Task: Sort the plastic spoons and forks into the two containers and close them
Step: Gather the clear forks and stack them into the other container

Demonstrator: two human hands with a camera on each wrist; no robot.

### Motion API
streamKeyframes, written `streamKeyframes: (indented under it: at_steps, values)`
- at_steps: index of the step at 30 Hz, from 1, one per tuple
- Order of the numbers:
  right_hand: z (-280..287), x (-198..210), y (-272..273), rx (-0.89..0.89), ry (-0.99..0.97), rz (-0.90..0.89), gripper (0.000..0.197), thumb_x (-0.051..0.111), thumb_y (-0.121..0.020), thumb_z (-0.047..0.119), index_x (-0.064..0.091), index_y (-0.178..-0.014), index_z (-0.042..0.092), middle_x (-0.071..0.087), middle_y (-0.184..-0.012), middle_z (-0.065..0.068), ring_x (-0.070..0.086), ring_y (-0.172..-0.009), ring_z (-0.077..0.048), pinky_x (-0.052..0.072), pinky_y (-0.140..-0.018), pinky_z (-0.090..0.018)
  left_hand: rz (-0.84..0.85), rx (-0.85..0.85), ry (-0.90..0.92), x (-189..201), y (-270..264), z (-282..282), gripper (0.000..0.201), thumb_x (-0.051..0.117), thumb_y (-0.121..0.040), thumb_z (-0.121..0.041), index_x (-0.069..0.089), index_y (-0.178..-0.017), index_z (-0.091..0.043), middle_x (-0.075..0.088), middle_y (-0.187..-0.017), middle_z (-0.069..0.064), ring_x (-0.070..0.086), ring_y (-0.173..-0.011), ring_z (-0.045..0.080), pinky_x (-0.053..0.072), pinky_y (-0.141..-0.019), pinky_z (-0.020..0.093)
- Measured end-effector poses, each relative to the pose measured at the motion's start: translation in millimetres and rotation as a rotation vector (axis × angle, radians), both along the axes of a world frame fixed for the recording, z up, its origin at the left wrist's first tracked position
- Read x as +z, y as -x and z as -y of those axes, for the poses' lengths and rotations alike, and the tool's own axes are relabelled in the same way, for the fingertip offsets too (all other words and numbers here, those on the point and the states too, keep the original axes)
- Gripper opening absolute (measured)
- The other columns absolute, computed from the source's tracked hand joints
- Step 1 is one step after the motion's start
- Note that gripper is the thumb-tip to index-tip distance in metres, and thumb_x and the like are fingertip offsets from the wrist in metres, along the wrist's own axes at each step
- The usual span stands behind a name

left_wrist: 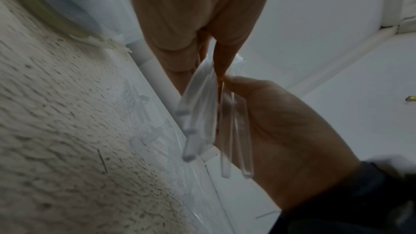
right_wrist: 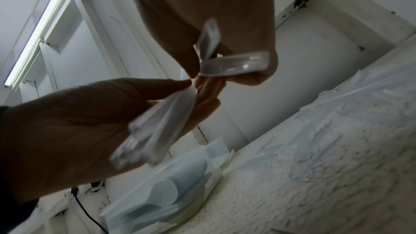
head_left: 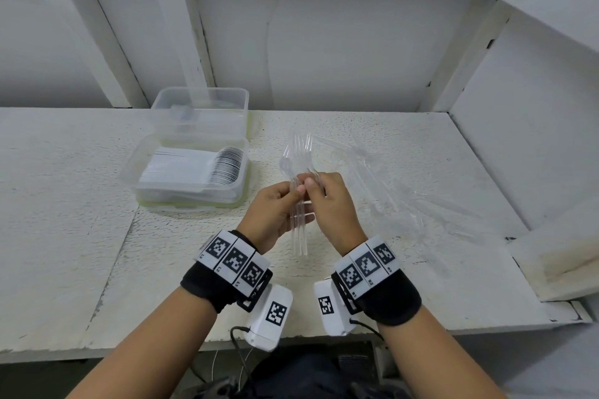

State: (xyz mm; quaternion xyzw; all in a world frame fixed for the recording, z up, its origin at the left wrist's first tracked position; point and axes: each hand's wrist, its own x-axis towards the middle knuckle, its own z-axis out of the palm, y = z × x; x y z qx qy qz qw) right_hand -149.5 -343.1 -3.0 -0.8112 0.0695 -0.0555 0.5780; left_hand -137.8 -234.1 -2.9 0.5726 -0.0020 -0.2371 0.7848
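White rough shelf [head_left: 405, 146]: left hand [head_left: 275, 210] and right hand [head_left: 334, 204] pinch clear plastic forks [head_left: 299, 155], tines beyond the fingertips. Left of them, near container [head_left: 240, 186] holds stacked white spoons [head_left: 194, 168]; far container [head_left: 201, 107] contents unclear.

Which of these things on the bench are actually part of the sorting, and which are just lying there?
Part of the job:
clear forks, held by left hand and right hand
near container of white spoons
far container
loose clear cutlery

Lying about:
black cable
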Motion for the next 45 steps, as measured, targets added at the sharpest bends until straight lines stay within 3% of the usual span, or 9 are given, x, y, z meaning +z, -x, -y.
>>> streamKeyframes:
  at_steps: [3,9,15,23,30,37,41,43,45]
  values:
    - [4.1,3.4,2.8,-0.018,0.025,0.029,0.027,0.04,-0.099,0.021,0.061,-0.115,0.016,0.048,-0.113,-0.002,0.053,-0.104,-0.011,0.045,-0.092,-0.023,-0.011,0.015,-0.035,-2.0,0.3,-1.3,0.019,0.047,-0.097,-0.014,0.06,-0.097,0.0,0.067,-0.088,0.011,0.068,-0.072,0.014,0.057,-0.072,0.029]
    - [11.6,5.9,5.8,0.003,0.093,0.034,0.035,0.035,-0.101,0.024,0.048,-0.133,0.017,0.045,-0.113,0.002,0.042,-0.1,0.0,0.03,-0.072,0.007,-0.036,0.093,-0.022,-5.4,1.7,-3.4,0.011,0.048,-0.096,-0.013,0.055,-0.094,-0.004,0.068,-0.088,0.013,0.069,-0.073,0.017,0.058,-0.066,0.028]
    - [6.2,2.2,12.1,0.012,0.06,0.025,0.007,0.033,-0.101,0.018,0.038,-0.106,0.015,0.047,-0.078,0.01,0.047,-0.066,0.0,0.037,-0.053,-0.002,-0.025,0.111,-0.005,-2.8,3.7,-4.2,0.009,0.048,-0.096,-0.012,0.054,-0.099,-0.005,0.068,-0.095,0.015,0.07,-0.077,0.018,0.057,-0.074,0.033]
    - [-0.2,-9.9,6.6,-0.114,0.206,0.141,0.011,0.054,-0.093,0.016,0.061,-0.094,0.008,0.049,-0.096,0.0,0.049,-0.079,-0.005,0.036,-0.066,0.001,0.02,0.099,-0.059,-4.9,7.8,-0.4,0.017,0.046,-0.097,-0.012,0.062,-0.099,-0.006,0.071,-0.095,0.006,0.068,-0.087,0.015,0.055,-0.083,0.035]
    - [-3.9,-8.8,5.6,-0.033,0.036,0.028,0.023,0.052,-0.094,0.026,0.067,-0.107,0.014,0.044,-0.107,0.0,0.051,-0.108,-0.015,0.046,-0.095,-0.027,0.038,0.07,-0.08,-2.0,7.8,-1.0,0.019,0.048,-0.096,-0.014,0.064,-0.101,-0.005,0.071,-0.087,0.004,0.068,-0.077,0.015,0.056,-0.068,0.025]
    - [10.3,-4.5,3.7,-0.109,0.07,0.101,0.024,0.048,-0.097,0.023,0.063,-0.114,0.017,0.056,-0.099,0.003,0.051,-0.081,-0.005,0.043,-0.075,-0.021,0.006,0.011,-0.112,-4.7,3.1,-4.8,0.012,0.046,-0.095,-0.004,0.058,-0.098,-0.004,0.068,-0.084,0.009,0.069,-0.071,0.014,0.059,-0.067,0.028]
    - [17.6,-3.9,1.6,-0.026,0.186,-0.028,0.041,0.037,-0.101,0.022,0.039,-0.141,0.024,0.039,-0.11,0.001,0.045,-0.093,-0.006,0.032,-0.079,-0.011,-0.025,0.061,-0.082,-5.4,2.9,-5.0,0.01,0.047,-0.096,-0.007,0.057,-0.098,-0.006,0.068,-0.091,0.009,0.069,-0.078,0.014,0.058,-0.071,0.028]
    - [14.3,-5.2,3.4,0.0,0.172,-0.024,0.04,0.035,-0.101,0.018,0.041,-0.141,0.021,0.041,-0.111,0.001,0.045,-0.094,-0.005,0.035,-0.071,-0.004,-0.034,0.071,-0.076,-5.0,2.8,-5.1,0.011,0.048,-0.096,-0.007,0.058,-0.099,-0.007,0.068,-0.096,0.009,0.068,-0.085,0.015,0.058,-0.072,0.028]
    - [8.4,-7.9,6.0,-0.023,0.179,0.07,0.036,0.039,-0.099,0.014,0.051,-0.133,0.017,0.051,-0.111,-0.001,0.051,-0.095,-0.007,0.041,-0.079,-0.004,-0.034,0.074,-0.073,-3.9,2.8,-4.3,0.012,0.048,-0.095,-0.008,0.058,-0.101,-0.006,0.067,-0.102,0.011,0.067,-0.09,0.017,0.057,-0.076,0.03]
